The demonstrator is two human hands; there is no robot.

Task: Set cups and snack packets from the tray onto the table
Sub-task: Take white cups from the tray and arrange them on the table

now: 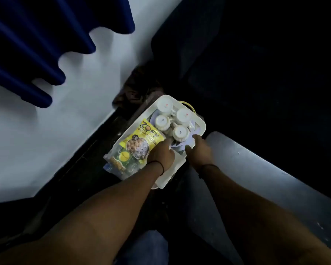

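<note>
Both hands, left hand [161,155] and right hand [198,152], grip the tray [201,123]; tilting could topple the inverted cups [181,132] (packets [139,142] overhang).

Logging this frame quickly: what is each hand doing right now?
Left hand: over the yellow snack packet in the white tray; grip cannot be told.
Right hand: in the tray; grip cannot be told.

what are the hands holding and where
Both hands grip the white tray at its near end: the left hand by the yellow snack packet, the right hand on the right rim.
</note>
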